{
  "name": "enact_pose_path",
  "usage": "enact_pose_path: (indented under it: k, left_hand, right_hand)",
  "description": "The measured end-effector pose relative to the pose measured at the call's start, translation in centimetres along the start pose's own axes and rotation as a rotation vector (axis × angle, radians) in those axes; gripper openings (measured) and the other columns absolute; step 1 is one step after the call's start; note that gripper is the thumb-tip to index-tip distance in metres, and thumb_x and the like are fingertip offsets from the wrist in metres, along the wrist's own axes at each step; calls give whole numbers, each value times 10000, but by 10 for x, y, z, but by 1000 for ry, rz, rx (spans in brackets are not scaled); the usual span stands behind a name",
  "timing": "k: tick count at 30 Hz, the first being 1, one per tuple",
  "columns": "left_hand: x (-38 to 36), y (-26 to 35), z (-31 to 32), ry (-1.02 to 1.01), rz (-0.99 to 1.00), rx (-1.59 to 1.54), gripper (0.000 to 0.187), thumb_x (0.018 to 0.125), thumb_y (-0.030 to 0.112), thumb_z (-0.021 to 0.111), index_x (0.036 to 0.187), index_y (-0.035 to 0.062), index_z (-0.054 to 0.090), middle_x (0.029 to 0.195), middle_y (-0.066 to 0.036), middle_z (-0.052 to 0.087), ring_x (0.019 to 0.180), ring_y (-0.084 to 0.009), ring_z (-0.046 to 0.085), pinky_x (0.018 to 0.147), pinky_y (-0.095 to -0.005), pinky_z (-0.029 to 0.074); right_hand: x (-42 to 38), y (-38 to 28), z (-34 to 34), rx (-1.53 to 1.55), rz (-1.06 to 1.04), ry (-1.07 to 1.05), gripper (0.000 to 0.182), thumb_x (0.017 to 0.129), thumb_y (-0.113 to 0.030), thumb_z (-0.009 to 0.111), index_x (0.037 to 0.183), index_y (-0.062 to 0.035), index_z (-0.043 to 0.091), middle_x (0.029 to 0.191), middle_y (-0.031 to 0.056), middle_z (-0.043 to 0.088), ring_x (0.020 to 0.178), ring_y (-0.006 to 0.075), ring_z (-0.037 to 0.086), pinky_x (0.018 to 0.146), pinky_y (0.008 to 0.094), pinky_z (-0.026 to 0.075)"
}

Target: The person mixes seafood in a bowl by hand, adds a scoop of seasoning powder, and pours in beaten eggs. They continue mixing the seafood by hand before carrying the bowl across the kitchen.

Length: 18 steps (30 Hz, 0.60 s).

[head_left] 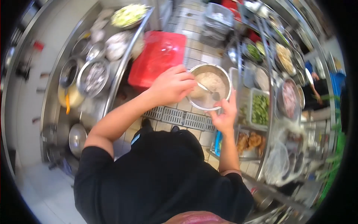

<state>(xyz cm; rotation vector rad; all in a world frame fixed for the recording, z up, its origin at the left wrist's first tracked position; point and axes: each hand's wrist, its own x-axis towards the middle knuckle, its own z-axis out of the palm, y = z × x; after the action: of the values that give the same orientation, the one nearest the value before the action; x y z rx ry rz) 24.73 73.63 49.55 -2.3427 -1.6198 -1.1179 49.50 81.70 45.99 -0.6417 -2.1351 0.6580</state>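
Left hand (172, 85) closed on bowl (209, 91) rim; right hand (225, 115) supports underneath, grip unclear. Spoon (209, 90) inside, pale mix partly stirred.

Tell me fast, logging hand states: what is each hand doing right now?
Left hand: closed on the rim of the metal bowl.
Right hand: grip on the bowl's near edge; the spoon lies loose inside.

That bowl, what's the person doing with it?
A person in a black top holds a metal bowl over the tiled kitchen floor. The left hand is at the bowl's rim with a spoon inside, over something pale. The right hand grips the bowl's near edge. Counters with food trays stand on both sides.
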Motion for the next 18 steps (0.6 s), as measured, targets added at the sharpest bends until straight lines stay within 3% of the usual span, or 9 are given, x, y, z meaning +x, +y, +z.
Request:
enact_pose_path:
  k: [1,3,7,14,18]
  left_hand:
    - [-12,-8,1,-99,-45,75,141,804,169,720,930,110,731,929,-43,690,968,-256,595,865,-409,493]
    - [-45,-29,-6,-308,-136,209,169,804,219,706,941,127,739,934,-30,694,1003,-246,575,900,-430,472]
    - [-111,-63,-50,-516,-306,280,221,797,217,665,996,137,719,982,-44,672,1020,-244,574,883,-427,460]
    - [-204,-116,-156,-163,-402,351,138,780,140,587,871,97,681,896,-80,636,924,-289,626,813,-423,500]
    - [-241,-141,-203,-112,-510,350,130,780,157,599,837,103,701,870,-92,645,905,-287,646,802,-424,503]
  right_hand:
    - [3,-5,26,-10,-52,-71,344,611,-214,883,723,-57,597,1443,361,418,1356,492,410,1173,594,192]
    - [13,-24,73,57,-121,-138,357,595,-186,890,730,-51,588,1355,309,496,1279,473,470,1145,573,236]
    - [30,-65,144,124,-208,-236,372,594,-192,893,738,-49,581,1294,269,543,1236,461,496,1115,584,269]
    - [65,-127,249,172,-332,-397,392,573,-189,897,757,-47,583,1431,320,448,1318,500,432,1136,621,241]
    - [85,-157,295,142,-390,-462,388,571,-183,888,761,-43,580,1453,334,415,1328,500,422,1140,598,260]
